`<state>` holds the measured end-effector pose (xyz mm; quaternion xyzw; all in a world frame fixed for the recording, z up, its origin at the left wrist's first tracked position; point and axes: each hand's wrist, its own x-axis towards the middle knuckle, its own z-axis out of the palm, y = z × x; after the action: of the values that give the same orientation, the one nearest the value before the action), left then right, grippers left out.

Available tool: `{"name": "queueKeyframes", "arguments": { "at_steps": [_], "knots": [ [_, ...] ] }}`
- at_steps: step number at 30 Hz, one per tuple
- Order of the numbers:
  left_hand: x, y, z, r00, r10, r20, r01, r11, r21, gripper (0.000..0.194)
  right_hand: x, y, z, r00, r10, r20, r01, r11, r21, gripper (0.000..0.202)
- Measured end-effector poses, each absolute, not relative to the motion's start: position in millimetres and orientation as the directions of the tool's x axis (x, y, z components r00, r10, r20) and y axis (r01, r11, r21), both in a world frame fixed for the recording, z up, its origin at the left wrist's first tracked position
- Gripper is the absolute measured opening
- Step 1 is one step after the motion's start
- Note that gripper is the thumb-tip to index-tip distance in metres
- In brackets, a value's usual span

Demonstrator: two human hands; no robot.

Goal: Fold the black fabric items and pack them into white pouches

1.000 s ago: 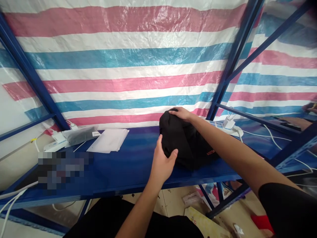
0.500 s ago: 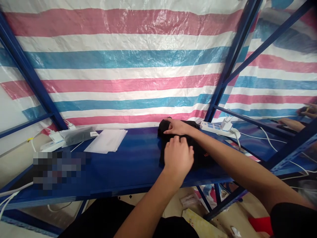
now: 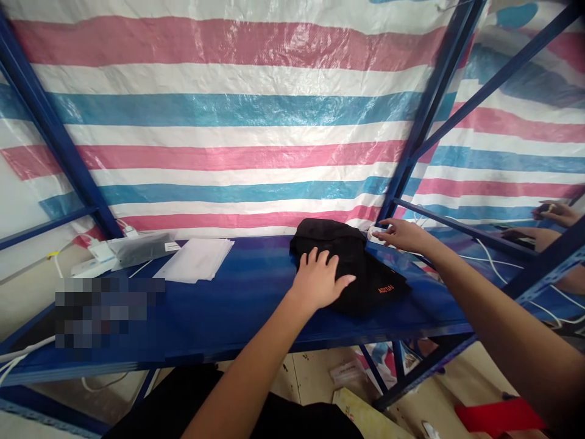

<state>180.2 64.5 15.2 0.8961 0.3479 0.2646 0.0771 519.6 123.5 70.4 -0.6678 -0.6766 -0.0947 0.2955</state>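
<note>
A black cloth item [image 3: 338,235] with small orange lettering lies folded on the blue shelf [image 3: 237,305]. My left hand [image 3: 319,280] rests on its front left part, fingers spread. Off to the right of the cloth, my right hand [image 3: 402,235] hovers in front of the white power strip [image 3: 375,235], its fingers apart and nothing visible in them. The hand covers much of the strip.
White paper sheets [image 3: 196,261] and a grey plastic packet [image 3: 144,249] lie to the left, near a white adapter and cables. Blue posts frame the shelf. Another person's hands [image 3: 557,213] show at the far right.
My right hand has left the black cloth and moved right, and its fingers have opened. My left hand has flattened and spread on the cloth, whose top now lies smoother.
</note>
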Motion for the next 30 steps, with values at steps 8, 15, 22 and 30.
{"name": "queueKeyframes", "arguments": {
  "at_steps": [8,15,22,30],
  "knots": [
    [66.1,153.0,22.3,0.242,0.833,0.497,0.618,-0.527,0.583,0.029,344.7,149.9,102.1,-0.429,0.84,0.332,0.794,0.526,-0.305,0.042],
    [-52.7,181.9,-7.9,-0.218,0.91,0.352,0.939,0.097,0.33,0.043,240.8,170.8,21.0,-0.619,0.695,0.367,0.61,0.719,-0.334,0.041],
    [-77.5,180.0,-15.9,-0.312,0.924,0.223,0.881,0.194,0.431,0.044,240.0,180.4,-24.6,-0.597,0.707,0.379,0.611,0.707,-0.355,0.029],
    [-84.9,182.0,-18.1,-0.349,0.915,0.201,0.837,0.208,0.506,0.043,238.1,180.4,-25.0,-0.617,0.691,0.376,0.602,0.722,-0.341,0.027]
  ]
}}
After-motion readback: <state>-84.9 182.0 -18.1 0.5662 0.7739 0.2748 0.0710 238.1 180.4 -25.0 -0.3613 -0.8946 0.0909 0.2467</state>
